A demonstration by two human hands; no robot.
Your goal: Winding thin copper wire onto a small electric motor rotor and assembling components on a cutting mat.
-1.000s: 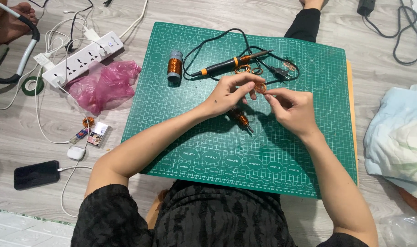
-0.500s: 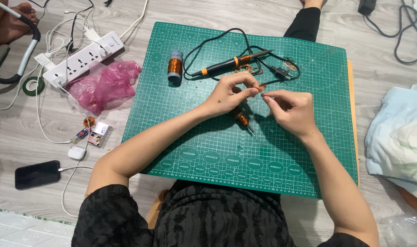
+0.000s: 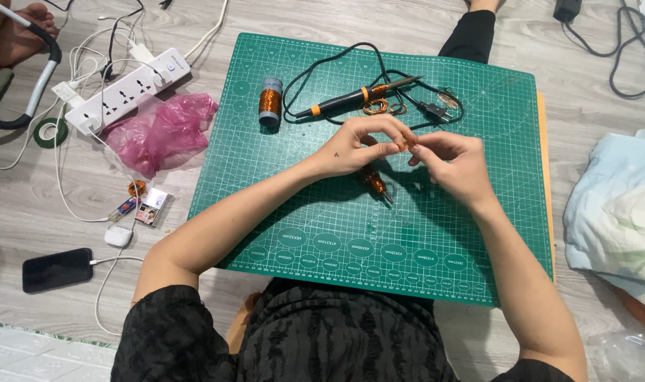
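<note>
Above green cutting mat [image 3: 280, 212]: left hand [image 3: 354, 145] and right hand [image 3: 453, 159], fingertips pinched together on small copper wire piece [image 3: 406, 145]. Risk: thin wire likely to kink or slip if tugged; soldering iron [image 3: 350, 99] lying near.

The cutting mat [image 3: 280, 205] is dark green with a pale printed grid and rows of pale ovals near its close edge. The spool of wire [image 3: 269, 101] is grey with a coppery orange winding. The soldering iron [image 3: 354, 98] is black with an orange band, on a black cord. The plastic bag [image 3: 161, 131] is translucent pink. The power strip [image 3: 128, 90] is white, the phone [image 3: 57, 269] black, the roll of tape [image 3: 50, 132] dark green. The person's top [image 3: 322, 339] is black with a textured pattern. The cloth [image 3: 616, 212] is pale blue and white.
</note>
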